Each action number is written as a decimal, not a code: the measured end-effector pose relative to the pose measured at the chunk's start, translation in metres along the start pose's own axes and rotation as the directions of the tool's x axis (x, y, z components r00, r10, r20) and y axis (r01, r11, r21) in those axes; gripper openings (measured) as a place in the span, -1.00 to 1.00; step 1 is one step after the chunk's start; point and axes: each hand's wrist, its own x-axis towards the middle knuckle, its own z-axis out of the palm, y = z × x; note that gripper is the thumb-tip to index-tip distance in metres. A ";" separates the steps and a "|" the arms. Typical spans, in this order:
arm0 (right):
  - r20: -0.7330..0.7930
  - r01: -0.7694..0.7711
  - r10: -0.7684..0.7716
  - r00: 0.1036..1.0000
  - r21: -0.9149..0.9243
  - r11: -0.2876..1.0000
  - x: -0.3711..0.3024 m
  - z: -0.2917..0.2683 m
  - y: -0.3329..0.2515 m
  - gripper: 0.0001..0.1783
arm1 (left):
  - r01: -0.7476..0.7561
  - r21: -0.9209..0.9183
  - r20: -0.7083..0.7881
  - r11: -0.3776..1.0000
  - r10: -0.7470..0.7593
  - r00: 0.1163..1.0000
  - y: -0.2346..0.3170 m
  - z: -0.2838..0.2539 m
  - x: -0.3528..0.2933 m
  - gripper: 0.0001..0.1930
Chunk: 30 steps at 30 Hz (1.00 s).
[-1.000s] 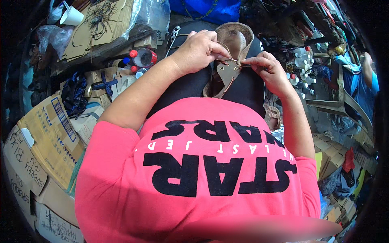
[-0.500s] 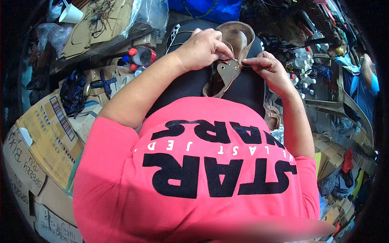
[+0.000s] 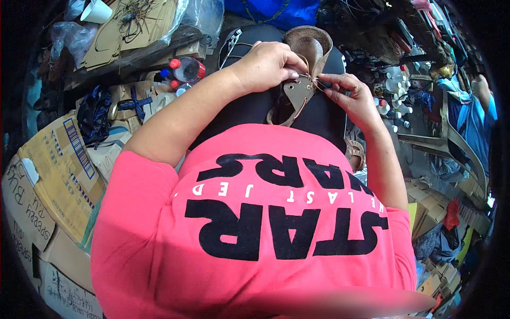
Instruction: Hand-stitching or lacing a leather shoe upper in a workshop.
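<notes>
Since the earlier frame, we see the right hand [image 3: 353,97] shift, its thumb dropping away from the index finger, while the left hand [image 3: 270,64] has barely moved. Thin strands of lace [image 3: 316,83] now show more plainly at the right fingertips, so we judge that the grip there is being rearranged. Those fingers stand slightly parted; whether they pinch the lace, we cannot tell. The left thumb and index finger are close together near the lace, their hold partly hidden. The brown leather shoe piece [image 3: 297,97] lies on the dark lap [image 3: 234,111], between the hands. We find bold dark lettering upside down on the pink shirt [image 3: 135,223], print and a barcode on the yellowish carton [image 3: 56,181], and handwriting on the paler box [image 3: 24,199] beside it.
</notes>
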 end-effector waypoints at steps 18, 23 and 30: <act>-0.075 -0.133 0.159 0.984 0.269 0.954 0.017 0.016 0.016 -0.84 | 0.140 0.004 -0.032 0.990 -0.140 0.990 0.010 0.011 0.014 -0.88; -0.054 -0.219 0.265 0.963 0.416 0.883 0.007 -0.001 0.024 -0.90 | 0.148 -0.020 -0.071 0.989 -0.149 0.986 0.009 -0.005 0.000 -0.88; -0.106 -0.029 0.050 0.993 0.193 0.981 0.001 -0.001 0.021 -0.81 | 0.104 0.081 0.102 0.991 -0.112 0.988 0.018 -0.002 0.009 -0.89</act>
